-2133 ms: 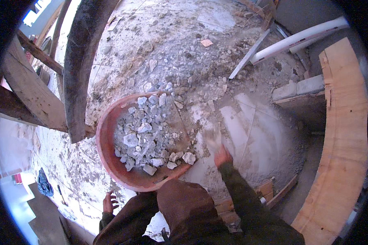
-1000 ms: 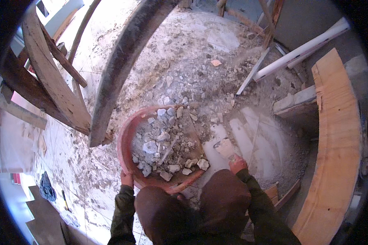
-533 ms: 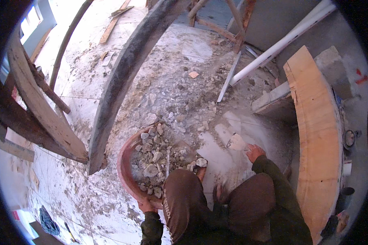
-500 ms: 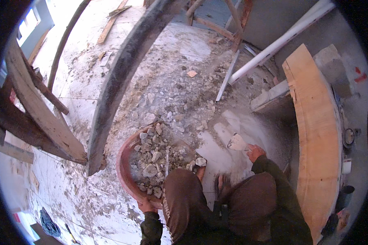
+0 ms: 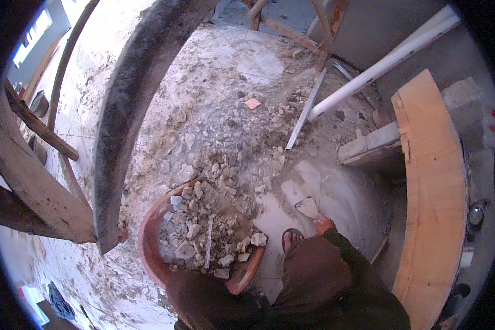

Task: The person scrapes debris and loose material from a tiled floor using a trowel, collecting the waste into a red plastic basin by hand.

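My right hand (image 5: 323, 224) grips a flat metal scraper (image 5: 308, 208), its blade low over a pale, dusty, streaked patch of floor (image 5: 341, 195) right of the pan. A reddish rounded pan (image 5: 152, 225) holds grey rubble (image 5: 193, 231), several broken chunks and a thin pale strip among them. My left hand is hidden by my legs or body. My knee and trouser leg (image 5: 195, 294) overlap the pan's near edge. My sandaled foot (image 5: 292, 240) stands just right of the pan.
Leaning timbers (image 5: 121, 137) rise at the left. A plywood board (image 5: 430, 196) runs along the right, beside concrete blocks (image 5: 382, 137). White pipes (image 5: 368, 71) lean at the back right. Rubble (image 5: 225, 132) covers the floor beyond the pan. A dark crumpled bag (image 5: 59, 302) lies lower left.
Since half a second ago my right hand and scraper have moved left and down. My left hand, earlier on the pan's rim, has disappeared from sight. The pan now appears farther left and lower.
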Available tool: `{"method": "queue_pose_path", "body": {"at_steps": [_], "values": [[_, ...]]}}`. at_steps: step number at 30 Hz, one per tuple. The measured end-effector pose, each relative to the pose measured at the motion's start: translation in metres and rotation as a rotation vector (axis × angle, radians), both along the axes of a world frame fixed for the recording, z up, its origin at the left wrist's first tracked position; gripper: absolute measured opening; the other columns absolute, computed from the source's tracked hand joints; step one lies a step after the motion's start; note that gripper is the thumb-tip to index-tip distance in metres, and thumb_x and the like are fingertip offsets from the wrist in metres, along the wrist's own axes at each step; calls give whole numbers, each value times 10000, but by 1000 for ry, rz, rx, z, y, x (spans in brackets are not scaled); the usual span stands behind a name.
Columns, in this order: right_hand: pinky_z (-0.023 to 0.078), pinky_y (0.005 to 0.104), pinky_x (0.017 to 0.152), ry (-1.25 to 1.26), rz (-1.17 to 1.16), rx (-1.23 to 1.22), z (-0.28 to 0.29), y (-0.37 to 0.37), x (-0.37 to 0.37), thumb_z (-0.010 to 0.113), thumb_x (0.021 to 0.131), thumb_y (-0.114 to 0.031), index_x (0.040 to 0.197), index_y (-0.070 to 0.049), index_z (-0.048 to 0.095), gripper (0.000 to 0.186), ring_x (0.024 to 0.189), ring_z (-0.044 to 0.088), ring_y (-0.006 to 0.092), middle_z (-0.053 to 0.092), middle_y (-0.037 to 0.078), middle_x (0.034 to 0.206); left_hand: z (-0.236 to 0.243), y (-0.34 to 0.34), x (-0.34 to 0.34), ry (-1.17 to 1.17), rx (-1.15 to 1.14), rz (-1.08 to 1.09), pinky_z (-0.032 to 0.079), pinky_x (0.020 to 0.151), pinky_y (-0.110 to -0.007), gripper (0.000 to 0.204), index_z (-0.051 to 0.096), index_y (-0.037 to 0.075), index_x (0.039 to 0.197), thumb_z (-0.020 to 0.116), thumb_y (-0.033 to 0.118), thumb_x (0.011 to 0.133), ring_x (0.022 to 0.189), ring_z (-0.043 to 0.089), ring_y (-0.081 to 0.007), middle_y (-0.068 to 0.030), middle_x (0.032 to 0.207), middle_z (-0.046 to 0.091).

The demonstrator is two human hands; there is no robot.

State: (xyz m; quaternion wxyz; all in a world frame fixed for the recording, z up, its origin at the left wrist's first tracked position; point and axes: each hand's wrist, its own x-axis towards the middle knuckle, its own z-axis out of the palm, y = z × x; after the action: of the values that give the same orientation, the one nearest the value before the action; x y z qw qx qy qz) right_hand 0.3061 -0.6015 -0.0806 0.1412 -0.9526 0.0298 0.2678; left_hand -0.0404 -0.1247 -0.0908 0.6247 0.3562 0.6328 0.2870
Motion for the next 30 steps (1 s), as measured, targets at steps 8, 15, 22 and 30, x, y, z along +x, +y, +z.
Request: {"method": "queue_pose_path", "body": {"at_steps": [8,15,22,30], "values": [[382,421,914,-93,299,-20,-33,92,182,517,809,-343,1180,-69,494,461,1068,485,344,512,191,1161,-23,5,-37,213,35,0,463,674,-347,430,493,-26,1033,611,81,634,761,559,-245,-124,896,565],[372,419,928,-190,668,60,-51,142,211,508,815,-319,1166,-63,511,434,1085,473,348,509,205,1160,-30,4,-52,314,31,-31,461,673,-348,438,498,-35,1011,636,109,621,760,560,-248,-136,890,569],[487,363,603,-343,1092,316,36,199,126,573,713,-185,1075,-131,564,366,736,579,275,577,94,836,-27,-2,-55,346,43,11,450,689,-350,438,493,-32,1011,642,125,630,780,550,-248,-144,905,556],[417,400,872,-84,713,-47,24,49,143,547,768,-269,1155,-96,517,425,1053,500,340,537,141,1145,-29,-5,-53,334,44,24,427,742,-357,465,464,-28,1062,624,136,657,852,522,-254,-151,974,527]]}}
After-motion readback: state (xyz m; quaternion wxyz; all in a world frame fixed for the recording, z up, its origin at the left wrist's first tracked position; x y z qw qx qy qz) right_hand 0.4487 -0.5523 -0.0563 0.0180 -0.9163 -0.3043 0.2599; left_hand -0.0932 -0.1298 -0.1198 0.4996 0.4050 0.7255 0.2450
